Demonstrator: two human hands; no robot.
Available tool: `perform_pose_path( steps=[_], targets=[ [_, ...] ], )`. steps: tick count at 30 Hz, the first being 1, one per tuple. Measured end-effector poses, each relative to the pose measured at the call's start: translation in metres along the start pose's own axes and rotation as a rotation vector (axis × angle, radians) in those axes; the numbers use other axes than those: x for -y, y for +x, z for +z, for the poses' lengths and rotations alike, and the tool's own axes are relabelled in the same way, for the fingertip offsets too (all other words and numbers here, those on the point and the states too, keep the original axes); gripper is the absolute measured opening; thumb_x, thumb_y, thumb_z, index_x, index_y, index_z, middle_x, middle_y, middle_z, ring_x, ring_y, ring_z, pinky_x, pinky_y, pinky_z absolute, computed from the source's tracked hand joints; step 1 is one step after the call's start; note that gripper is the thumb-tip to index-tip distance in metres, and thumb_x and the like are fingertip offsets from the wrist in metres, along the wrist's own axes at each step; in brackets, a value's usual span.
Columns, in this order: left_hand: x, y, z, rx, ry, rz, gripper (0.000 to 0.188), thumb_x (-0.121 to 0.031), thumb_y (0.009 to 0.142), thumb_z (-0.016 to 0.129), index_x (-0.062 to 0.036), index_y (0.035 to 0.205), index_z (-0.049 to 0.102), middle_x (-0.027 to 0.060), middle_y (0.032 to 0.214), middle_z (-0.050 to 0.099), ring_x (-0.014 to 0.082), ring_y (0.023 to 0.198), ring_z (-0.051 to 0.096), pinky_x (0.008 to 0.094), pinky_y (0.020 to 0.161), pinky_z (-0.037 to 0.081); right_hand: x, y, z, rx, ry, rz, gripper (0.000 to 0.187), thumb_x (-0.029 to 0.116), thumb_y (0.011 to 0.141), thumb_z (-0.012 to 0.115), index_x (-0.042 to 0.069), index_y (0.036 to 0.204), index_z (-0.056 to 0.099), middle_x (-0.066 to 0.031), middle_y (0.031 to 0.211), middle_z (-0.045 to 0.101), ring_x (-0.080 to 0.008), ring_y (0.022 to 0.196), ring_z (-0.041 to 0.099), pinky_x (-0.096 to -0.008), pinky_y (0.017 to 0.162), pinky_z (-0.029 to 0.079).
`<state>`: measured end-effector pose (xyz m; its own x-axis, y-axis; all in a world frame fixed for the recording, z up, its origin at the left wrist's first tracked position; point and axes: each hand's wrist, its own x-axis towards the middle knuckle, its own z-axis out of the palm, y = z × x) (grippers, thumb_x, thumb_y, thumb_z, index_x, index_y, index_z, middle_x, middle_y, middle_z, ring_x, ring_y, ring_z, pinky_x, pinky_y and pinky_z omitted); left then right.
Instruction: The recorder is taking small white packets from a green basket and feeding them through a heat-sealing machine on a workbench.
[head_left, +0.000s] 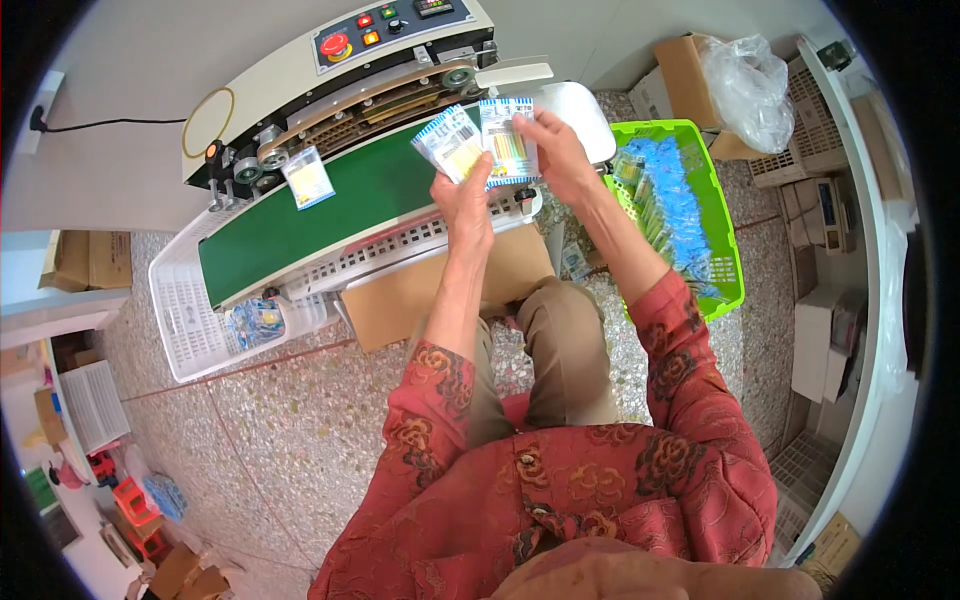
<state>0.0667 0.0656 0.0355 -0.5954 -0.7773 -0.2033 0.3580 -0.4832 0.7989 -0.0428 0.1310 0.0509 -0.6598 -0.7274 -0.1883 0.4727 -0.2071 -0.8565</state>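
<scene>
My left hand (464, 207) is closed on a small fan of flat plastic packets (450, 147) with blue-striped edges and yellowish contents. Between the fingers of my right hand (562, 158) is one more such packet (508, 145), its thin coloured sticks showing through the front. Both hands are close together over the right end of a green conveyor belt (370, 195). The belt runs along the front of a bag-sealing machine (350, 130). Farther left, a single packet (307, 178) hangs at the sealing band with its lower part on the belt.
A bright green basket (738, 245) on my right holds many blue-edged packets (675, 200). Below the belt's left end stands a white basket (180, 330) with packets inside. A cardboard box (400, 308) is under the belt, before my knees. Shelves (870, 200) line the right side.
</scene>
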Motion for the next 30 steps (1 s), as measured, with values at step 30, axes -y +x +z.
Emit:
perform_pose_path(
  steps=[30],
  targets=[
    [-0.006,0.003,-0.005,-0.001,-0.046,-0.048,0.031,-0.014,0.081,0.057,-0.0012,0.107,0.047,0.014,0.095,0.061,0.0213,0.08,0.062,0.0294,0.062,0.05,-0.04,0.077,0.003,-0.059,-1.007,-0.31,0.034,0.033,0.08,0.058,0.001,0.091,0.062,-0.0017,0.074,0.062,-0.0139,0.063,0.056,-0.0229,0.053,0.045]
  ],
)
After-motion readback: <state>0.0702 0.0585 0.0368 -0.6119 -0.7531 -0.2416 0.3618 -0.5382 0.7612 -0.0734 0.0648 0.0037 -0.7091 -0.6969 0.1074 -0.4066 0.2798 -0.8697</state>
